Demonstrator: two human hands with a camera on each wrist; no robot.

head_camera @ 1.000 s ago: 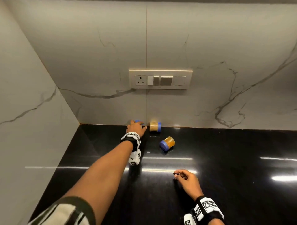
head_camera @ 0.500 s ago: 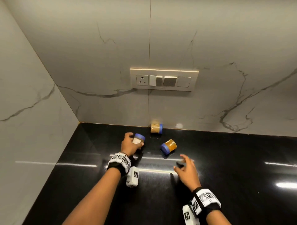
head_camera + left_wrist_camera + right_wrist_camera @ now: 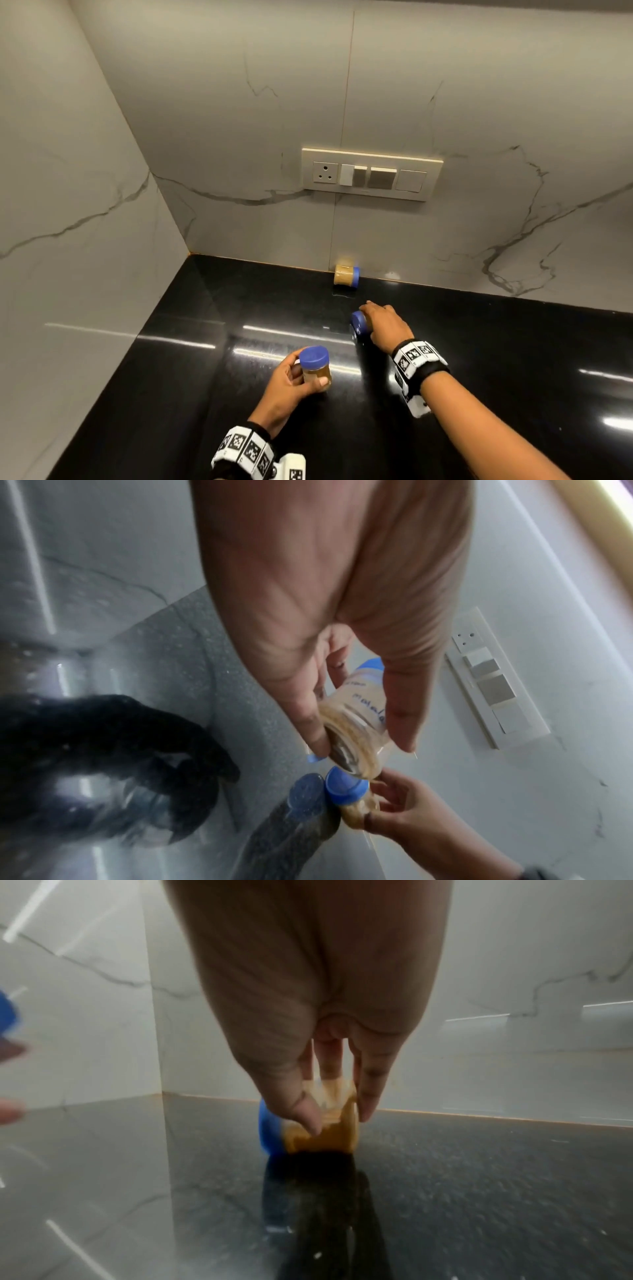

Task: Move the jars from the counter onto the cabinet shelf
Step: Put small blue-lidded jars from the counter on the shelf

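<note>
My left hand [image 3: 291, 383] grips a small blue-lidded jar [image 3: 315, 368] of tan paste, upright, above the black counter [image 3: 178, 394]. In the left wrist view the thumb and fingers [image 3: 400, 723] wrap that jar [image 3: 356, 718]. My right hand [image 3: 385, 325] closes over a second jar [image 3: 359, 323] lying on its side on the counter, blue lid to the left. The right wrist view shows thumb and fingers [image 3: 308, 1115] pinching that orange-filled jar [image 3: 325, 1131]. A third jar [image 3: 346, 275] lies on its side against the back wall. No cabinet shelf is in view.
Marble walls meet in a corner at the left. A switch and socket plate [image 3: 371, 173] is set in the back wall above the third jar. The glossy counter stretches off to the right.
My left hand pulled its jar back from near the wall toward me and turned it upright. My right hand reached forward and took hold of the middle jar.
</note>
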